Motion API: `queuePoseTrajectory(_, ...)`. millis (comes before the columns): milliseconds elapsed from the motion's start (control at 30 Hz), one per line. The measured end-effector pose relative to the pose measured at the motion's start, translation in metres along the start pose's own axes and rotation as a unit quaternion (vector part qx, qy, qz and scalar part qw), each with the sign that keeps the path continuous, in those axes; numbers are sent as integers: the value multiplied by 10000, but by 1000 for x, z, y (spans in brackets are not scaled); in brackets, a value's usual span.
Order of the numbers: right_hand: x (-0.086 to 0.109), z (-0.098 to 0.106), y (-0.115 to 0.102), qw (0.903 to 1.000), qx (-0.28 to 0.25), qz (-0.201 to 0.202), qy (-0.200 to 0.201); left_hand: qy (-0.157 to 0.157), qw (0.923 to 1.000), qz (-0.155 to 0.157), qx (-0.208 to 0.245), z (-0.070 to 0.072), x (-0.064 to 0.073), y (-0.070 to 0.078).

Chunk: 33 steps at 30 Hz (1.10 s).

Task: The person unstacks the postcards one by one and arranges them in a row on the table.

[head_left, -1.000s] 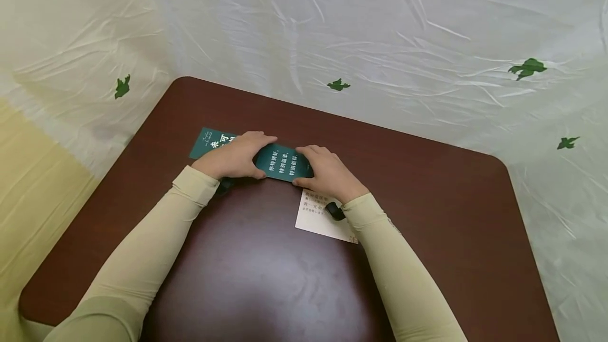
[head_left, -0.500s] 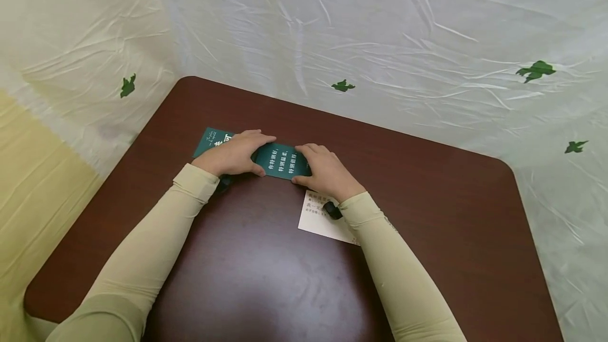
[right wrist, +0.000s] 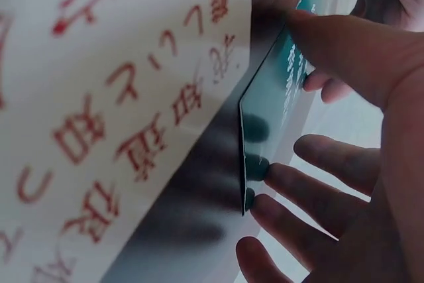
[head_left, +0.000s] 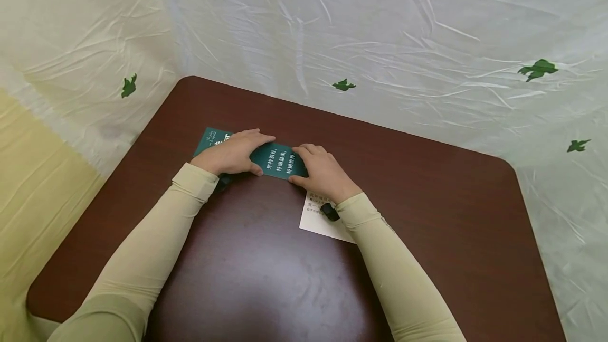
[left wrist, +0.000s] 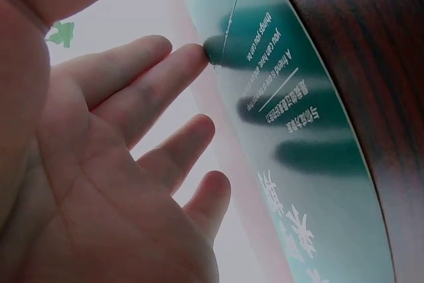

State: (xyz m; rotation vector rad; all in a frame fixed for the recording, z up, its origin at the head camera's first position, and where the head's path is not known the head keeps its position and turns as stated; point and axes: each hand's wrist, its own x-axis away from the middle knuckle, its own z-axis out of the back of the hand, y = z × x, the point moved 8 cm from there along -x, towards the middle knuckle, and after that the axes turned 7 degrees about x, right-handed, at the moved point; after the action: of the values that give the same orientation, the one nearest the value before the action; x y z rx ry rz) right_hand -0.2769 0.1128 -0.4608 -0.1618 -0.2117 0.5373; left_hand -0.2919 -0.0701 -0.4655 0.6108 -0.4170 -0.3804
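A green card [head_left: 279, 161] with white lettering lies between my two hands on the table. My left hand [head_left: 233, 153] holds its left part, thumb at the near long edge and index finger at the far one. My right hand [head_left: 325, 174] holds its right end the same way, thumb [right wrist: 331, 41] along the near edge and two fingertips at the end. Beneath the left hand lies a second green card [head_left: 209, 139], partly hidden; in the left wrist view its printed surface [left wrist: 331, 177] mirrors my extended fingers. The two cards meet or overlap under that hand.
A white card [head_left: 315, 221] with brown-red writing lies under my right wrist, partly covered by it and a dark wrist camera [head_left: 330, 211]. The dark red-brown table [head_left: 427, 199] has rounded corners. Pale curtains [head_left: 380, 30] with green shapes hang behind it.
Both hands and the green card have slid slightly left, towards the second green card, which shows less now. The head view has shifted a little.
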Motion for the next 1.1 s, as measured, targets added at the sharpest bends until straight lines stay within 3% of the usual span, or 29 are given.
queuePoseTrajectory(167,15,3,6,9993,-344,-131,119,33,9999,-164,-14,-1,0,9)
queuePoseTrajectory(367,50,8,15,9971,-662,-241,287,65,9967,-810,-75,-9,4,47)
queuePoseTrajectory(567,92,9,27,9949,-866,-303,409,-287,9879,-1500,-256,-45,17,94)
queuePoseTrajectory(667,113,5,34,9945,-884,-428,359,-421,9845,-1650,-425,-64,23,110)
queuePoseTrajectory(867,149,-2,44,9942,-854,-609,229,-500,9819,-1649,-792,-88,27,123)
queuePoseTrajectory(1100,172,-7,54,9925,-995,-662,238,-337,9746,-1965,-1022,-101,29,136)
